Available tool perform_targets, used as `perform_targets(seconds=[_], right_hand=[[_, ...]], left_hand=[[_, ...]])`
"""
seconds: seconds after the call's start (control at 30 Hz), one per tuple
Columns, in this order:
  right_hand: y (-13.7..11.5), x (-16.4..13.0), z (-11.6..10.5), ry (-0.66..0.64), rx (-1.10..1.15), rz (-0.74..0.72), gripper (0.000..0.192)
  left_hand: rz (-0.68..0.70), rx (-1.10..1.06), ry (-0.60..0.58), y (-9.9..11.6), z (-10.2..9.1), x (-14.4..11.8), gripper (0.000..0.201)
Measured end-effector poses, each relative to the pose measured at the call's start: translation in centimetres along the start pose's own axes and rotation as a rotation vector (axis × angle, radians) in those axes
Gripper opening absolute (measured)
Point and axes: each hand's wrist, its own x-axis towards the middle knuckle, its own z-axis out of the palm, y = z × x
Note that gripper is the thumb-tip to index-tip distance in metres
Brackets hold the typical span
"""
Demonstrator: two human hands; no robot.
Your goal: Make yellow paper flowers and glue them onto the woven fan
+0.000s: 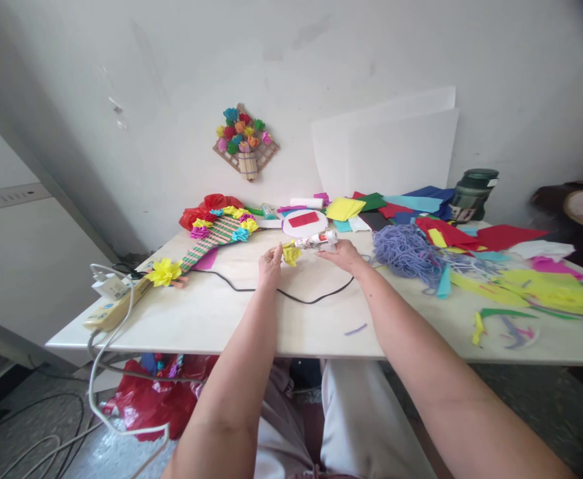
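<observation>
Yellow flower meets the glue gun, mid-worktop.
Our left hand (pixel 270 261) has its fingers pinched narrow on a small yellow paper flower (pixel 290 253), while the right hand (pixel 344 253) wraps its fingers round the white glue gun (pixel 317 240), nozzle right at the flower. The gun's black cord (pixel 291 295) loops across the worktop (pixel 211 319) beneath us. Purple yarn (pixel 405 250) sits just right; a flower-trimmed woven piece (pixel 211 239) lies left.

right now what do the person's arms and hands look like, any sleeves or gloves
Both forearms are bare to the bottom edge of the picture, with no sleeves showing. The left hand and right hand wear no gloves. No watch, bracelet or ring is visible, though the hands are small in the view.
</observation>
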Motion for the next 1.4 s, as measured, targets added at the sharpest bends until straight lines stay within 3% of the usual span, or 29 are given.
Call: perform_targets(seconds=[0.4, 0.57, 0.7, 0.87, 1.03, 1.2, 1.4], right_hand=[[-0.2, -0.1, 0.0, 0.042, 0.165, 0.043, 0.028], [0.4, 0.1, 0.3, 0.108, 0.224, 0.097, 0.032], [0.5, 0.1, 0.3, 0.077, 0.143, 0.138, 0.033], [-0.4, -0.4, -0.2, -0.004, -0.136, 0.106, 0.038], [-0.8, -0.8, -0.1, -0.191, -0.342, 0.015, 0.048], [-0.7, -0.6, 1.1, -0.238, -0.472, -0.133, 0.044], [-1.0, -0.9, 1.4, -0.295, -0.529, -0.184, 0.046]], left_hand=[[-0.043, -0.084, 0.014, 0.4, -0.2, -0.1, 0.044], [-0.073, -0.166, 0.119, -0.2, -0.7, 0.5, 0.046], [-0.106, -0.288, 0.214, -0.3, -1.3, 0.8, 0.046], [-0.117, -0.387, 0.274, -0.2, -1.7, 0.8, 0.046], [-0.090, -0.388, 0.229, 0.0, -1.7, 0.6, 0.047], [-0.082, -0.432, 0.142, -0.1, -1.3, 0.7, 0.045], [-0.081, -0.455, 0.027, -0.1, -1.2, 0.5, 0.042]])
